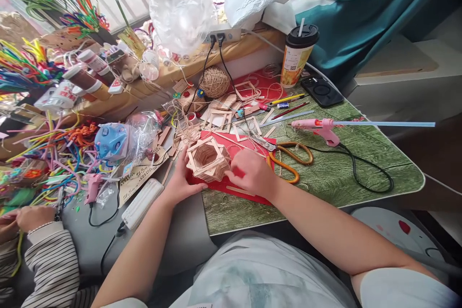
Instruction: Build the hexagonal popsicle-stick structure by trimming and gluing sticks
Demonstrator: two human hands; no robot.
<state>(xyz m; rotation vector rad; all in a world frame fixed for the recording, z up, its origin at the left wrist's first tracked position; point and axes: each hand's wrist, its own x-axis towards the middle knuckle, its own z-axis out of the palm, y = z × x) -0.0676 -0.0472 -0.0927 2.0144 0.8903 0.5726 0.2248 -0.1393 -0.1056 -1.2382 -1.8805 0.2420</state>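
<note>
A hollow star-shaped pot of stacked craft sticks (207, 173) sits on red paper (258, 197) in front of me. My left hand (181, 176) grips its left side, thumb along the near base and fingers behind. My right hand (250, 173) is at its right side, fingers curled in with the tips by the wall; what they pinch, if anything, is too small to make out. Orange-handled scissors (294, 154) lie just right of this hand, their blades pointing toward the loose sticks (222, 118). One flat stick (241, 191) rests on the paper below my right hand.
A pink glue gun (319, 127) with a long glue stick, a phone (322, 90) and a lidded drink cup (298, 55) stand to the right. Behind are a twine ball (214, 82) and black cables. Pipe cleaners (68, 144) crowd the left, near another person's hands (36, 219).
</note>
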